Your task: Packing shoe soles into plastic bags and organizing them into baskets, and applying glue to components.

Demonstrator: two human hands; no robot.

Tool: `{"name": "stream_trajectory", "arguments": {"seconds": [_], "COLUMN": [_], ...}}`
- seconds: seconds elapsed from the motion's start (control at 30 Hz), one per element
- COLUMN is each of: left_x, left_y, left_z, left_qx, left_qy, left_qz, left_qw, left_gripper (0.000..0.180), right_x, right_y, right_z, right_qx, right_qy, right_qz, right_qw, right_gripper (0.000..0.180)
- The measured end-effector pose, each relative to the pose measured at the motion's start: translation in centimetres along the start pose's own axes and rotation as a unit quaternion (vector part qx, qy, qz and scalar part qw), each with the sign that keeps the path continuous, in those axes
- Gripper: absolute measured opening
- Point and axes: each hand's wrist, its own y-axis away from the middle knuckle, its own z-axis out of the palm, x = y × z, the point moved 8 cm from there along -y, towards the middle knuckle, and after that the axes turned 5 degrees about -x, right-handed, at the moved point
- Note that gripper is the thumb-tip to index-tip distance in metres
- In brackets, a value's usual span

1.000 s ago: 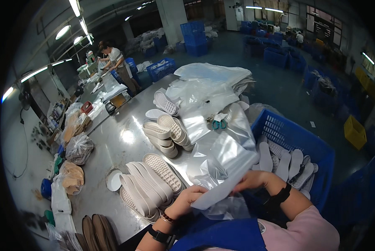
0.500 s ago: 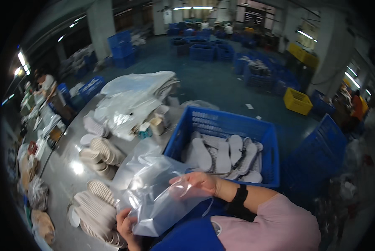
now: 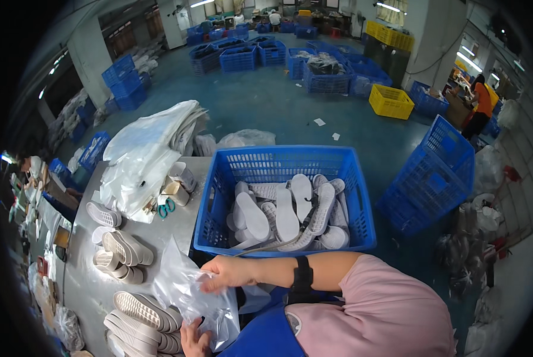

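Note:
A clear plastic bag hangs crumpled in front of my body at the table's edge. My right hand pinches its upper part, thumb and fingers closed on the film. Lower down, my left hand grips the bag's bottom side, its fingers curled on the plastic. Just left of the bag lie stacked beige shoe soles with ribbed treads. Beyond my right forearm stands a blue plastic crate holding several pale soles, some with dark cords among them.
The metal table carries more soles, a pile of plastic bags, teal-handled scissors and a cup. Stacked blue crates stand to the right. A yellow crate sits farther back, near a person in orange.
The view has swung to the right. The bag, spread wide between my hands before, is now gathered smaller and narrower, and my right hand has come closer to the left.

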Motion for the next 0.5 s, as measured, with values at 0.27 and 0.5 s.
{"name": "stream_trajectory", "arguments": {"seconds": [0.27,0.5], "left_x": [2.6,1.4], "left_y": [-2.2,-2.6], "left_z": [-4.7,-3.4], "left_qx": [0.142,-0.069], "left_qy": [0.004,0.133], "left_qz": [-0.184,-0.319], "left_qw": [0.973,0.936], "left_gripper": [0.014,0.047], "right_x": [-2.2,-3.2], "right_y": [0.7,-1.4], "right_z": [-4.4,-0.7], "right_qx": [0.149,-0.036], "right_qy": [-0.082,0.088], "right_qz": [-0.021,0.012], "right_qw": [0.985,0.995], "right_gripper": [0.010,0.032]}}
